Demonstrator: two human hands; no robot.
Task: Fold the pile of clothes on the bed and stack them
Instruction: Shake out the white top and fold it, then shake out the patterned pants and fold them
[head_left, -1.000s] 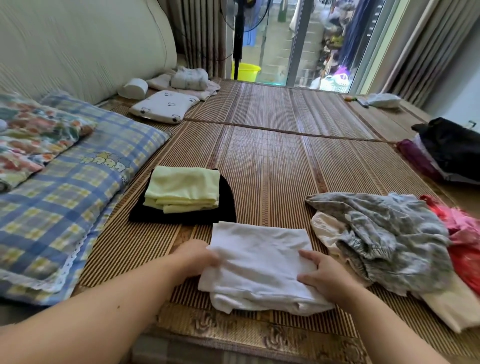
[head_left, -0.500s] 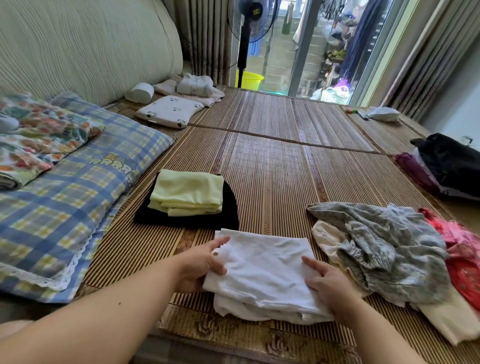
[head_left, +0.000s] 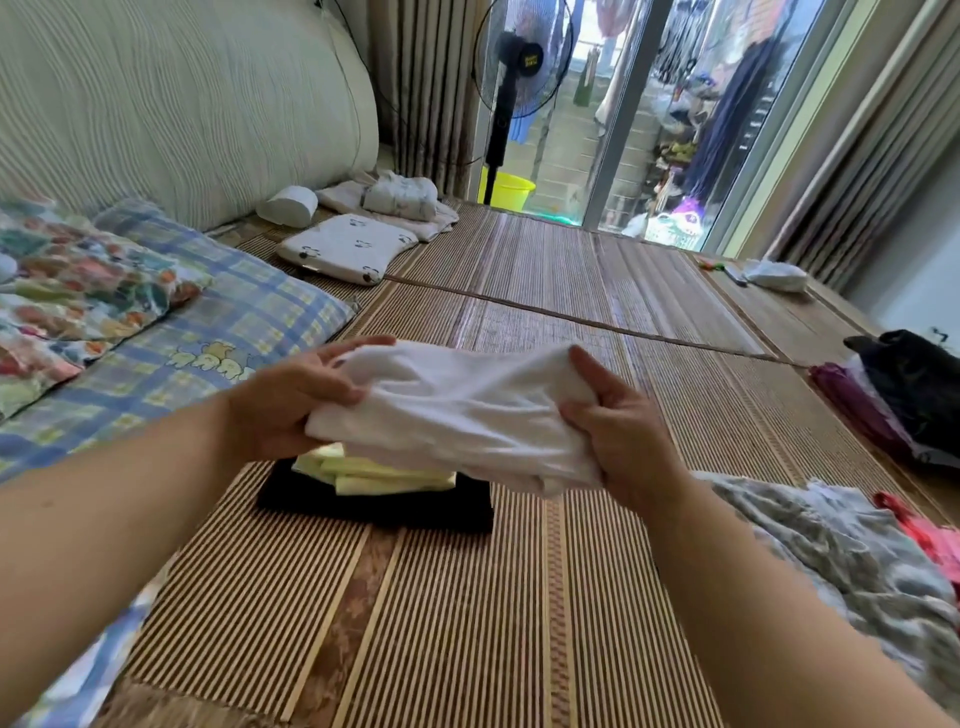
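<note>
Where daylit, striped bamboo mat (head_left: 467, 623), curtains (head_left: 415, 88).

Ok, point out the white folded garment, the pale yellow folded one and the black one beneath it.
white folded garment (head_left: 457, 410), head view, middle of its upper face
pale yellow folded garment (head_left: 387, 477), head view, its layered near edge
black folded garment (head_left: 374, 512), head view, near edge of its top

Standing fan (head_left: 514, 88) before sunlit glass door (head_left: 649, 114)
</note>
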